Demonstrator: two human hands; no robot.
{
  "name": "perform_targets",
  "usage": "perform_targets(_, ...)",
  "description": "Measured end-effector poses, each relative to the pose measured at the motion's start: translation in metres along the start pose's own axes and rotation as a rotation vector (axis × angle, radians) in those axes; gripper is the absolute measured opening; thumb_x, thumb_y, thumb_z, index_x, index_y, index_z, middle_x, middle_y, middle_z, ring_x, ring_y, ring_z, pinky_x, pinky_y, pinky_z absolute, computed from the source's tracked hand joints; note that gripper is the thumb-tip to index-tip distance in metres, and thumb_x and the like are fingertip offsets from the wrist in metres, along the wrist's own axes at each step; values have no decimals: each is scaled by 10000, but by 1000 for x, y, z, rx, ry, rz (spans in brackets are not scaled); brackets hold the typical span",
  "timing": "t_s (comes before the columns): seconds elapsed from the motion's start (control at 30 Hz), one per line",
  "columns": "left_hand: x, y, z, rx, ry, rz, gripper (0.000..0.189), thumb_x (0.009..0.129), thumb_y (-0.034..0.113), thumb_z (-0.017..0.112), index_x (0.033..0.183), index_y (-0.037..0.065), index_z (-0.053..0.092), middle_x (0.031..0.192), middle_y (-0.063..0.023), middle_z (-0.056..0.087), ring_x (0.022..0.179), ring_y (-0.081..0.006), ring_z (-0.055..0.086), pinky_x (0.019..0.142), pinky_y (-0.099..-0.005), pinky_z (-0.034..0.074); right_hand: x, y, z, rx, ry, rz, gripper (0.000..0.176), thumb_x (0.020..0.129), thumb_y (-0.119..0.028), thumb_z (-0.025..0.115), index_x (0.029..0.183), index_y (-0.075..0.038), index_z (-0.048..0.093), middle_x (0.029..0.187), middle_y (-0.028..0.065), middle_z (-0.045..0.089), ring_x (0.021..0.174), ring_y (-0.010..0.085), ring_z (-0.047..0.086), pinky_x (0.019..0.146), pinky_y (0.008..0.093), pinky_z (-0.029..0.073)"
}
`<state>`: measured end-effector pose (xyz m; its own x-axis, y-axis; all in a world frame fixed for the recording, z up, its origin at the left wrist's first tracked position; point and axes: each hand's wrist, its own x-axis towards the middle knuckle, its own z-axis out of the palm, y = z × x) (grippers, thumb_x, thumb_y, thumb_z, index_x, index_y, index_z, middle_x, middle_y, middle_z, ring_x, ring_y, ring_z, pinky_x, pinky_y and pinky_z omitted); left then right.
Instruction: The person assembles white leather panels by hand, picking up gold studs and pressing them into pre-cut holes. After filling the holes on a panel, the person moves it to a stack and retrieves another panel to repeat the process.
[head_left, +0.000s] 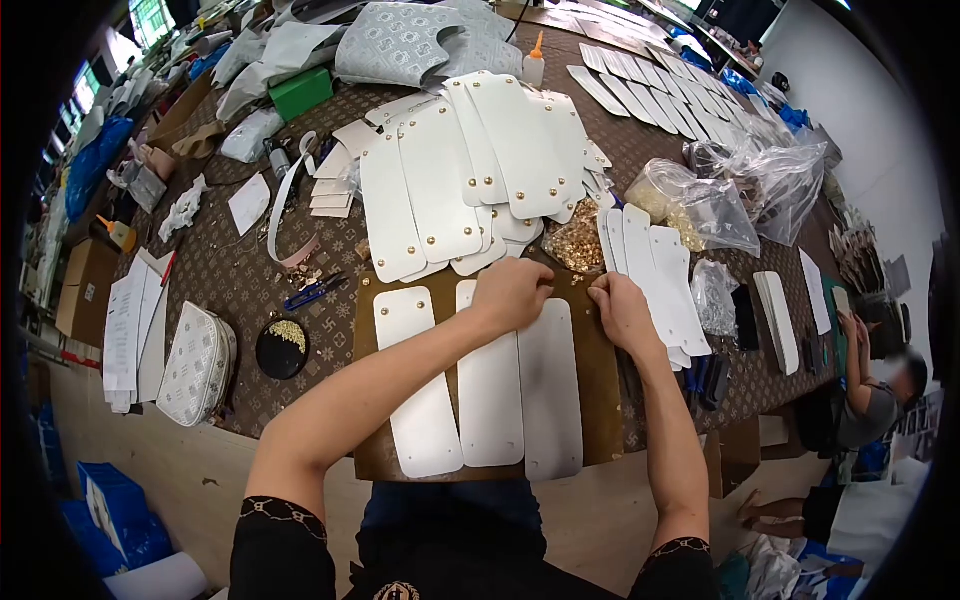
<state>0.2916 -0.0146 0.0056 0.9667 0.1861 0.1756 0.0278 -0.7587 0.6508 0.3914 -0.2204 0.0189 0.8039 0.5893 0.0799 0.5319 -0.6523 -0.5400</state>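
Observation:
Three white rounded panels lie side by side on a brown board [600,400] in front of me. The left panel [425,390] has gold studs at its top corners. My left hand [512,293] is over the top of the middle panel [488,400], its fingers curled together near the top of the right panel [552,390]. My right hand [622,308] is just right of that panel, thumb and fingers pinched. Whatever either hand holds is too small or hidden to make out. Beyond the hands sits a bag of gold studs [574,243].
Studded white panels [430,190] are heaped behind the board. More white panels [660,280] stack at the right, near clear plastic bags [700,205]. Left are a black dish [283,350], blue snips [315,291] and a patterned pouch [198,365]. A co-worker [870,400] sits at right.

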Motion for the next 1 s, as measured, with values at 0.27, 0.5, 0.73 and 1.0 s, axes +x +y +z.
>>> perform_targets(0.27, 37, 26, 27, -38, -147, -111, 158, 900, 214, 726, 1003, 120, 801, 938, -114, 770, 914, -324, 724, 804, -458, 568, -33, 0, -40, 147, 47, 46, 174, 982, -132, 650, 996, 41, 647, 945, 221, 683, 890, 386, 663, 825, 433, 523)
perform_targets(0.5, 46, 17, 32, 34, -173, -75, 127, 911, 204, 716, 940, 89, 762, 927, -122, 761, 917, -333, 720, 811, -463, 560, -71, -20, -54, 215, 25, 121, 157, 993, -110, 649, 1032, 42, 651, 956, 201, 691, 890, 355, 671, 825, 400, 529)
perform_targets(0.73, 35, 14, 7, -119, -153, -56, 146, 919, 190, 712, 923, 50, 756, 942, -157, 759, 910, -349, 724, 794, -469, 560, -98, -44, -35, 182, -12, -19, 137, 991, -109, 653, 1034, 21, 646, 985, 194, 664, 916, 383, 648, 810, 434, 523)
perform_targets(1.0, -36, -31, -86, -145, -134, -282, 153, 966, 145, 724, 973, -8, 726, 721, -30, 630, 659, -107, 535, 625, -306, 453, -55, -34, 21, 191, 51, -104, 133, 990, -120, 640, 1026, 8, 629, 1025, 190, 637, 921, 406, 637, 808, 466, 524)
